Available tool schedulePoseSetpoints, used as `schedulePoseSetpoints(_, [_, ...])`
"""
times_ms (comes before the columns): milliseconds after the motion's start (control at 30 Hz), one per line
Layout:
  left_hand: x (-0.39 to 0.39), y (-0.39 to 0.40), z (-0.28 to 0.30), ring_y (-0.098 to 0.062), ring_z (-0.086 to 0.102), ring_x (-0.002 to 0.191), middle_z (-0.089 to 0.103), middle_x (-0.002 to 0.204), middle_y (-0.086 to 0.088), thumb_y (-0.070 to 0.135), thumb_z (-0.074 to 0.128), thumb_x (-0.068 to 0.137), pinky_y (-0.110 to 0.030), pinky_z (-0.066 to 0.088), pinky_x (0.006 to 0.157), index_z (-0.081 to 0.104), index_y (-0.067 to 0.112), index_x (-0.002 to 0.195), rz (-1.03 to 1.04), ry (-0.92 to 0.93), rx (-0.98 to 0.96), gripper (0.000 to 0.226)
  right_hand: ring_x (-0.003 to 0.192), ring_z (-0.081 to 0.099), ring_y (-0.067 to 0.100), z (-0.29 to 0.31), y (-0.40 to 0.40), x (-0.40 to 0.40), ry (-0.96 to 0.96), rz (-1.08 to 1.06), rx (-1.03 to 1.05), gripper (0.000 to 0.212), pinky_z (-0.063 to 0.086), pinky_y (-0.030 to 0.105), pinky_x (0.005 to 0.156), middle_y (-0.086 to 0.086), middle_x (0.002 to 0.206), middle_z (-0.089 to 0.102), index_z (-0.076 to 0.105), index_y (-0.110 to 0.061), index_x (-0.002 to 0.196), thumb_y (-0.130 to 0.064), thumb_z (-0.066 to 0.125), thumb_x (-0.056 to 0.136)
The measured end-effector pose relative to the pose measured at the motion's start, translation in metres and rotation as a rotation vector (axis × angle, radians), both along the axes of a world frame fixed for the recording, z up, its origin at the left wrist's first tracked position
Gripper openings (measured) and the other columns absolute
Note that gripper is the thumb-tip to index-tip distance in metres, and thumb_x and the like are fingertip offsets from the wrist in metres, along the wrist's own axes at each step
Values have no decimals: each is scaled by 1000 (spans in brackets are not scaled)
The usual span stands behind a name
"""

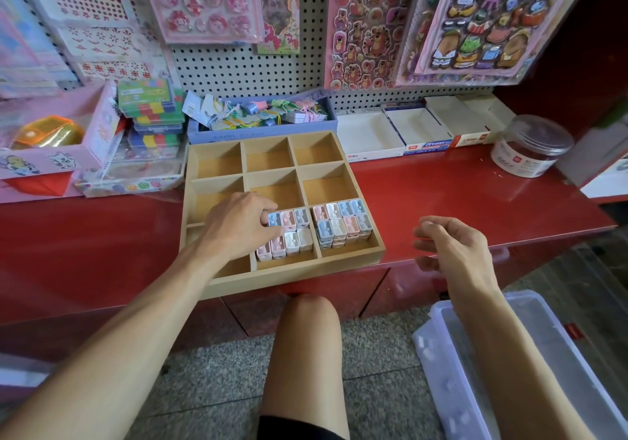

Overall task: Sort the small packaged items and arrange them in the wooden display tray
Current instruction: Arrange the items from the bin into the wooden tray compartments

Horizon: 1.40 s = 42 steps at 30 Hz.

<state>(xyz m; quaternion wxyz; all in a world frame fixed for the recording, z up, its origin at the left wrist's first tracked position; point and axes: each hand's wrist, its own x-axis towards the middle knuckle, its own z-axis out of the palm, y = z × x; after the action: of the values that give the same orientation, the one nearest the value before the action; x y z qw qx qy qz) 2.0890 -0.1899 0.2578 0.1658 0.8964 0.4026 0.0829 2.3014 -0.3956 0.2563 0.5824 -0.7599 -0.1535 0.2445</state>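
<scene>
While L hand (pixel 238 225) pinches a blue packet (pixel 274 219) in the wooden tray (pixel 289 278), front-mid compartment, I log R hand (pixel 452 249) apart, above the table (pixel 475 195). R fingers loosely curled, holding nothing.

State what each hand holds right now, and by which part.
The left hand pinches a blue packaged item by its left edge, in the wooden tray. The right hand holds nothing visible.
</scene>
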Motion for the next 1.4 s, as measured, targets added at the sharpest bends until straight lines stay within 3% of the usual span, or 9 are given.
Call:
schedulePoseSetpoints(133, [0, -7, 2, -14, 60, 85, 62, 85, 16, 37, 70, 85, -31, 50, 80, 70, 22, 117, 73, -124, -65, 36, 77, 69, 20, 5, -13, 4, -38, -19, -6, 13, 59, 36, 64, 10, 91, 73, 71, -14, 94, -12, 58, 96])
schedulePoseSetpoints(200, [3, -22, 6, -13, 63, 81, 64, 83, 18, 36, 71, 84, -35, 55, 78, 71, 23, 114, 108, -255, -183, 32, 79, 70, 25, 8, -23, 7, -53, -33, 5, 13, 60, 43, 71, 11, 89, 73, 71, -13, 93, -11, 58, 96])
schedulePoseSetpoints(300, [15, -60, 11, -10, 65, 77, 68, 83, 15, 33, 71, 86, -37, 58, 75, 73, 30, 103, 142, -436, -362, 18, 75, 67, 24, 12, -45, 10, -77, -49, 22, 14, 57, 34, 64, 16, 89, 71, 70, -13, 91, -9, 58, 96])
schedulePoseSetpoints(400, [30, -104, 13, -9, 69, 74, 72, 85, 7, 29, 68, 89, -32, 58, 71, 73, 30, 99, 107, -549, -559, 12, 83, 70, 40, 7, -75, 17, -123, -66, 0, 12, 60, 49, 76, 15, 88, 74, 72, -16, 93, -13, 61, 95])
schedulePoseSetpoints(467, [43, -134, 11, -6, 69, 71, 72, 91, 5, 25, 67, 91, -25, 56, 63, 73, 32, 96, 69, -568, -672, 10, 89, 71, 37, 4, -99, 18, -144, -66, -9, 12, 60, 51, 81, 13, 90, 75, 72, -16, 97, -15, 61, 97])
schedulePoseSetpoints(833, [137, -241, -45, -10, 65, 68, 70, 81, 1, 22, 63, 95, -24, 49, 58, 72, 22, 89, -27, -381, -927, 11, 81, 69, 19, -52, -257, 37, -99, -324, -123, 14, 58, 48, 80, -6, 83, 72, 69, -26, 91, -18, 59, 95])
schedulePoseSetpoints(1100, [220, -275, -116, 1, 61, 57, 65, 75, 2, 18, 60, 96, -21, 47, 57, 66, 22, 84, -290, -133, -865, 14, 84, 63, 16, -122, -336, 57, -5, -459, -354, 24, 56, 44, 83, -5, 87, 66, 69, -9, 113, -24, 60, 98])
schedulePoseSetpoints(1200, [251, -280, -149, -10, 63, 68, 65, 73, 7, 17, 61, 95, -27, 48, 67, 66, 22, 83, -402, -38, -802, 14, 93, 62, 16, -147, -348, 66, 61, -465, -425, 27, 46, 30, 80, 0, 97, 66, 67, -7, 118, -26, 59, 99])
schedulePoseSetpoints(1400, [307, -276, -224, -12, 64, 84, 70, 93, 4, 25, 61, 95, -25, 50, 81, 68, 14, 106, -606, 179, -578, 17, 84, 63, 16, -222, -346, 100, 167, -389, -562, 23, 46, 28, 75, 1, 91, 67, 66, -8, 116, -21, 57, 99])
